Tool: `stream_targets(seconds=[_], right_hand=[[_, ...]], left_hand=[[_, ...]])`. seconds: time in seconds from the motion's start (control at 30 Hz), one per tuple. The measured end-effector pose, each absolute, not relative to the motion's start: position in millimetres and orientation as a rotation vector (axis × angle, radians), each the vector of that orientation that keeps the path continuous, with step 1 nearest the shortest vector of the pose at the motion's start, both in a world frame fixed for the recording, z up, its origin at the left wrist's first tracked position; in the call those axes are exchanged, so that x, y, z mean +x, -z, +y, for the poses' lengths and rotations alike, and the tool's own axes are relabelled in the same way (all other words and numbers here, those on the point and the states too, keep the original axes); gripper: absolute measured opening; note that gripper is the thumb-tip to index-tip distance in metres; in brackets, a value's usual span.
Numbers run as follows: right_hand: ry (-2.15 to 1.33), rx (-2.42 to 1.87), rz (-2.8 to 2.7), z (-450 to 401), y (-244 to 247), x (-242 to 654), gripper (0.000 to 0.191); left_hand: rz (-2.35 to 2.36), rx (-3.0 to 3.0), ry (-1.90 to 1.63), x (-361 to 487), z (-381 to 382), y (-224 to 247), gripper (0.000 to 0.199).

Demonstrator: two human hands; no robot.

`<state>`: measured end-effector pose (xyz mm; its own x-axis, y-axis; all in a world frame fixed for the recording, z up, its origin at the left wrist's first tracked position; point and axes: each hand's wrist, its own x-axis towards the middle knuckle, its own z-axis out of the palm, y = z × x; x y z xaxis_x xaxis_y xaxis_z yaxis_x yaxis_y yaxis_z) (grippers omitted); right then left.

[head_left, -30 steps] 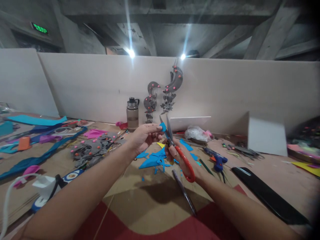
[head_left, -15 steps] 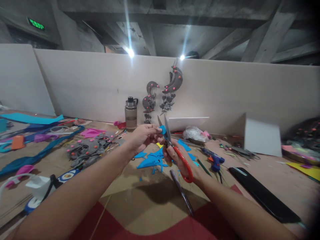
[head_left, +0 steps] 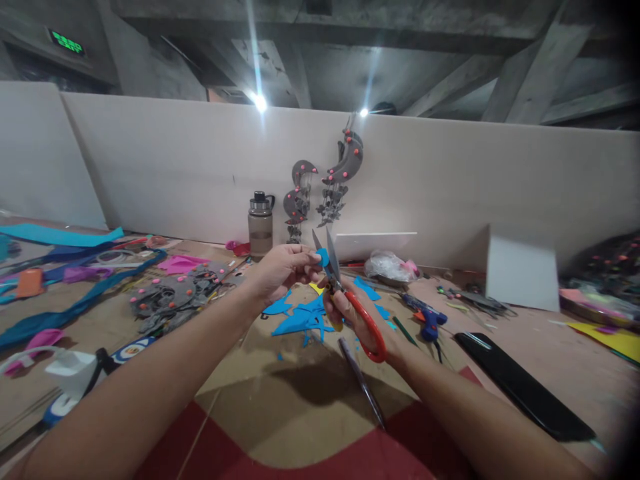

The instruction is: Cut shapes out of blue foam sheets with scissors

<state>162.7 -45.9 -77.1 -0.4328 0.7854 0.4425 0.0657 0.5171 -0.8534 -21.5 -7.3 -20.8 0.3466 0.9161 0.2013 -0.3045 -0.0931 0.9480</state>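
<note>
My left hand (head_left: 293,267) pinches a small blue piece (head_left: 323,257), which looks like felt, between thumb and fingertips. Fingers of my right hand (head_left: 347,313) are wrapped round the red handles of a pair of scissors (head_left: 369,327). The scissor blades point up and stand apart, with the blue piece at or between them; I cannot tell whether they touch it. Below both hands lie blue scraps (head_left: 303,317) on the brown table covering (head_left: 260,387). A pen-like stick (head_left: 363,383) rests on the table just under the scissors.
To the right are a blue glue gun (head_left: 427,317) and a black phone-like slab (head_left: 523,383). A water bottle (head_left: 261,230) stands by the white partition (head_left: 175,167), where grey moon ornaments (head_left: 346,159) hang. Grey felt pieces (head_left: 175,293) and a power strip (head_left: 133,350) lie left.
Both hands keep nearly the same pose, with the blue piece still at the open scissor blades. The blue piece looks turned slightly, and the whole view has shifted a little.
</note>
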Motion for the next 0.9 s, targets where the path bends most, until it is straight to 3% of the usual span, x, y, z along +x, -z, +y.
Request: stream_targets(seconds=[0.9], right_hand=[[-1.037, -0.742, -1.826, -44.0, 79.7, 165.1, 0.042]], left_hand=[[0.686, 1.343, -1.131, -20.5, -8.4, 22.6, 0.026]])
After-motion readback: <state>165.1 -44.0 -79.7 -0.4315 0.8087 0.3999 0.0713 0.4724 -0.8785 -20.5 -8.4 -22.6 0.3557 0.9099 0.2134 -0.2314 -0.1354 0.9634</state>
